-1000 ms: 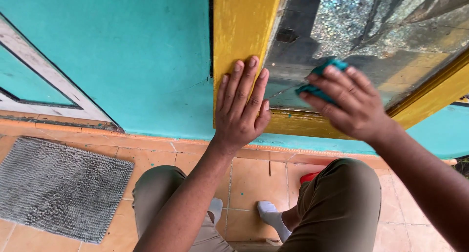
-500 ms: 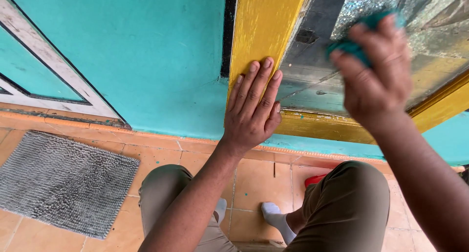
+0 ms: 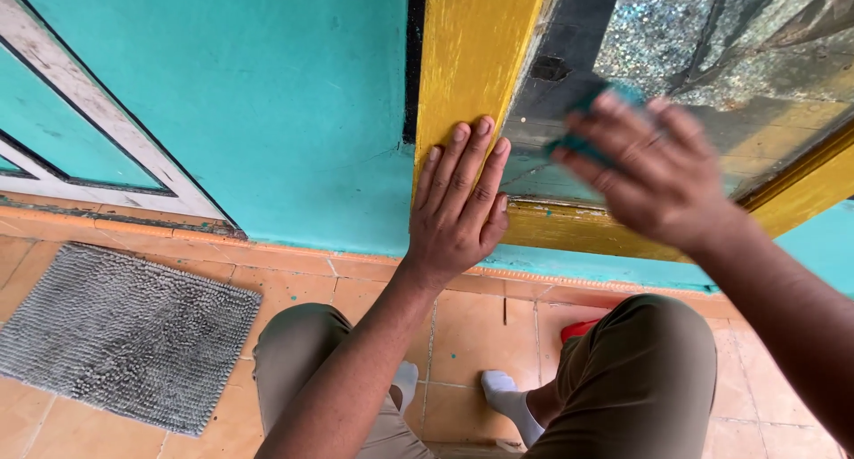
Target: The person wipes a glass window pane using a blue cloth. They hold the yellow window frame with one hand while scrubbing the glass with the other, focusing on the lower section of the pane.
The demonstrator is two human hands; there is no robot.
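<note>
Against the glass pane [image 3: 712, 59], a blurred teal cloth [image 3: 592, 125].

- Left hand [image 3: 463, 205] — flat, fingers [image 3: 458, 161] together, pressed on the lower corner of the yellow window frame [image 3: 471, 59], where it meets the turquoise wall [image 3: 267, 94].
- Right hand [image 3: 649, 170] — blurred, holding a teal cloth [image 3: 583, 139] against the glass pane [image 3: 712, 59], just above the frame's bottom rail.
- Below: bent knees in olive trousers [image 3: 640, 370] and a white sock [image 3: 507, 397] on the orange tiled floor [image 3: 471, 326].
- Grey mat [image 3: 116, 330] — lying on the floor at lower left, well apart from the hands.
</note>
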